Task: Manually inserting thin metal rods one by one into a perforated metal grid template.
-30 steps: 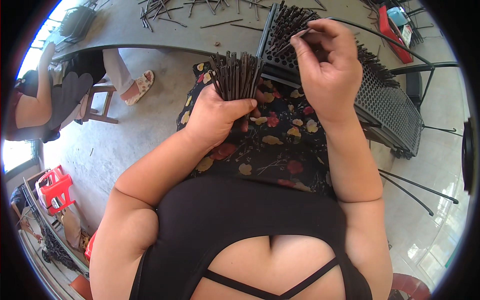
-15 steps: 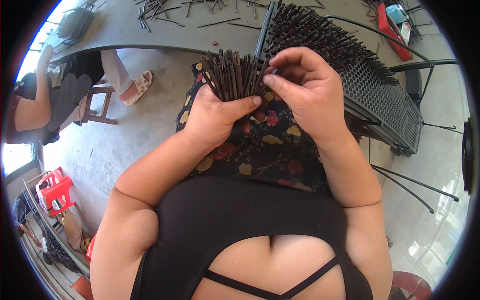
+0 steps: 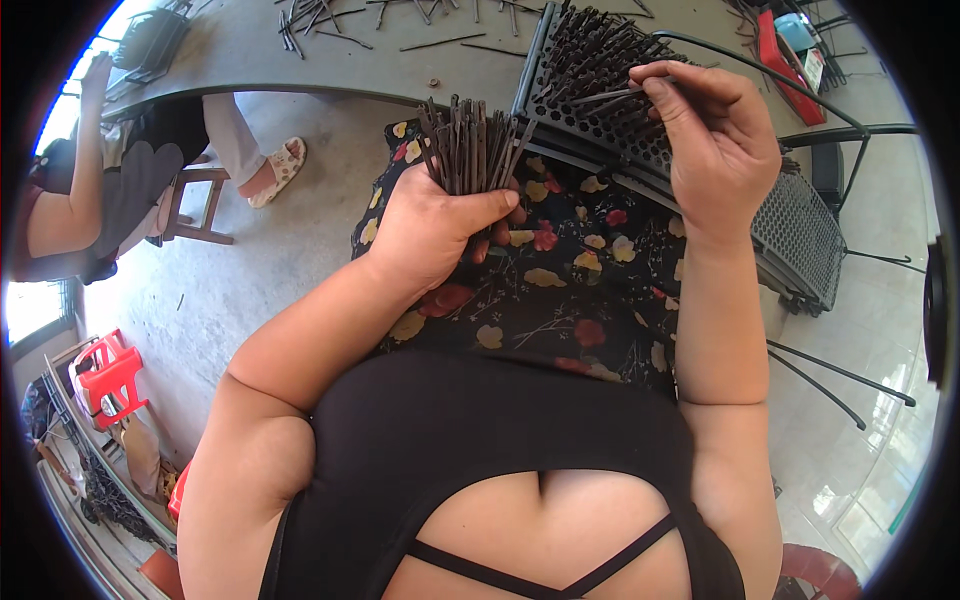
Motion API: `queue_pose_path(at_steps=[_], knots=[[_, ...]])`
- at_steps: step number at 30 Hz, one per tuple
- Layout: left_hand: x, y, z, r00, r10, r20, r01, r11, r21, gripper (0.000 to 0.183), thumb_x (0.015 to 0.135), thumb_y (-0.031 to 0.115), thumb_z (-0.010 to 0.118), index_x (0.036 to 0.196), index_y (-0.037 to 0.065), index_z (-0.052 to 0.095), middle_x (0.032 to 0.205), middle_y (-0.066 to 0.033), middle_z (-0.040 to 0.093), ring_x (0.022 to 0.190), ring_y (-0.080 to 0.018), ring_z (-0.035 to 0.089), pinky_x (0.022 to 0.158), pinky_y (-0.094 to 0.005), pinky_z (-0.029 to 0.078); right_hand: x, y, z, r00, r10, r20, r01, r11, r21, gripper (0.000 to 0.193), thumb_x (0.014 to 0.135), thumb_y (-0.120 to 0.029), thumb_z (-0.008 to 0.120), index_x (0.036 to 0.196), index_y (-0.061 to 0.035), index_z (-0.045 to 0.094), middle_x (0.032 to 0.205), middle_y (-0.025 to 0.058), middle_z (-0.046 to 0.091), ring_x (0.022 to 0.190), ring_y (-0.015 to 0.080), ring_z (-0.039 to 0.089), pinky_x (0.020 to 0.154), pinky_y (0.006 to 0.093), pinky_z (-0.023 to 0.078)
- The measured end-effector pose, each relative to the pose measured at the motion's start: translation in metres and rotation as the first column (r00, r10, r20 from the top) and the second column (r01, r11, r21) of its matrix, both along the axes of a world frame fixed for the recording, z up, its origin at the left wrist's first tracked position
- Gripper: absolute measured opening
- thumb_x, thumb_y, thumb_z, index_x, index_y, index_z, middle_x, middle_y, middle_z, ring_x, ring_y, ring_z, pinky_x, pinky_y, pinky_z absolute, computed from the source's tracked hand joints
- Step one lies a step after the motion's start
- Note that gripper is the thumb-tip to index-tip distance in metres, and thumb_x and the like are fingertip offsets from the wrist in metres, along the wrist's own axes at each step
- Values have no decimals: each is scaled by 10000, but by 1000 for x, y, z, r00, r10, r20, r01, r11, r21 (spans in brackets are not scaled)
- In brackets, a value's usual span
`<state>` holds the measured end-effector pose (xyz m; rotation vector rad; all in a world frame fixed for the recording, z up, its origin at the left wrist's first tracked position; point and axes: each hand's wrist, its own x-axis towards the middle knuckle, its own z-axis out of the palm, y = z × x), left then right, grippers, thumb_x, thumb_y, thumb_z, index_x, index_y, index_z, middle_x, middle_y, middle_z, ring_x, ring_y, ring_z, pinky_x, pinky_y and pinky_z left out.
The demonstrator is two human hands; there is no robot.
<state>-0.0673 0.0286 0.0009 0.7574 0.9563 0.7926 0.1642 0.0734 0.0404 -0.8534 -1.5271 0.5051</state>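
Observation:
My left hand [image 3: 428,225] is wrapped round a bundle of thin dark rods [image 3: 472,155], held upright above my lap. To its right, my right hand [image 3: 725,145] pinches one thin rod [image 3: 603,97] between thumb and fingertips. This rod points left, lying nearly level over a dark perforated rack [image 3: 803,225]. Many similar rods [image 3: 600,45] stand in the rack's holes at its far end. Whether the pinched rod touches the standing ones I cannot tell. My right hand hides part of the rack.
Loose rods [image 3: 440,42] are scattered on the grey table [image 3: 230,60]. A red tray [image 3: 790,70] lies at the far right. At the left a person [image 3: 65,215] sits by a wooden stool [image 3: 205,205]. A red plastic stool [image 3: 112,380] stands lower left.
My right hand has moved right and away from the bundle to over the rack, with a single rod in its fingers. The left hand keeps the bundle in nearly the same place.

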Motion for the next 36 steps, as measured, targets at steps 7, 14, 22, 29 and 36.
queue_pose_path(at_steps=[7, 14, 22, 29, 36], knots=[[1, -1, 1, 1000, -13, -22, 13, 1000, -5, 75, 854, 36, 670, 904, -5, 633, 783, -90, 674, 603, -128, 612, 452, -246, 446, 5, 13, 7, 973, 145, 178, -146, 989, -7, 173, 878, 109, 648, 1041, 56, 620, 979, 130, 703, 920, 178, 694, 868, 265, 561], [1, 0, 1, 999, -15, -48, 14, 1000, -15, 73, 852, 41, 670, 897, -4, 633, 774, -76, 667, 605, -122, 603, 454, -244, 442, -4, 18, 12, 932, 117, 343, -136, 990, 33, 202, 881, 95, 651, 1080, 62, 646, 985, 123, 709, 954, 179, 694, 877, 261, 556], [2, 0, 2, 998, -27, -53, 26, 1000, -11, 71, 853, 48, 669, 896, 4, 635, 775, -71, 665, 609, -115, 598, 460, -240, 437, -2, 15, 10, 927, 184, 328, -212, 976, 51, 234, 877, 93, 655, 1108, 50, 650, 1016, 121, 709, 964, 181, 696, 878, 257, 553], [2, 1, -2, 998, -31, -55, 30, 999, -21, 83, 849, 53, 675, 906, 9, 634, 779, -71, 667, 609, -115, 598, 461, -238, 435, -7, 9, -3, 972, 98, 212, -102, 995, 8, 295, 872, 99, 656, 1156, 21, 637, 1039, 90, 700, 979, 174, 693, 878, 254, 550], [3, 0, -2, 998, -38, -52, 38, 999, -3, 91, 843, 55, 681, 912, 11, 640, 782, -72, 675, 603, -104, 598, 453, -228, 426, 0, 12, -7, 795, -169, 582, 6, 962, 271, 193, 795, 30, 746, 978, -26, 724, 1036, 92, 729, 1019, 257, 691, 898, 320, 538]])
